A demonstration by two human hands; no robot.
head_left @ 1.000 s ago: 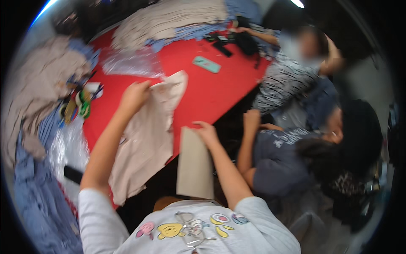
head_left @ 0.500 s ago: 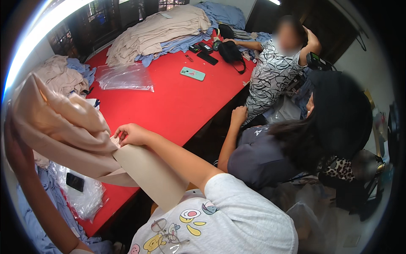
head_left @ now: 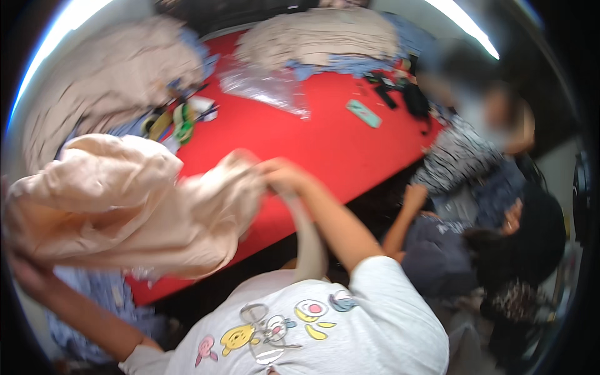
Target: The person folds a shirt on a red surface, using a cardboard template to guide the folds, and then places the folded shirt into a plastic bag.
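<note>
A bunched beige garment (head_left: pixel 125 200) stretches between my hands above the near left of the table. My right hand (head_left: pixel 281 175) is closed on its right end, pinching the cloth. From beneath that hand a flat, pale beige strip (head_left: pixel 309 244) hangs down toward my shirt; whether it belongs to the garment I cannot tell. At the far left rim my left hand (head_left: pixel 22 265) is up against the garment's left side, its fingers hidden by cloth and the dark edge. Motion blurs the garment and both hands.
Piles of beige cloth (head_left: pixel 119 69) (head_left: pixel 319 37) lie on the red table (head_left: pixel 312 137), with tape rolls (head_left: pixel 181 122), clear plastic (head_left: pixel 262 87) and a mint phone (head_left: pixel 364 114). Blue cloth (head_left: pixel 94 306) hangs at lower left. Two people (head_left: pixel 462 150) (head_left: pixel 437 244) are close on my right.
My right hand has moved right and slightly up, stretching the garment sideways. The raised left part of the garment has dropped lower. The view has turned left, showing more of the left pile.
</note>
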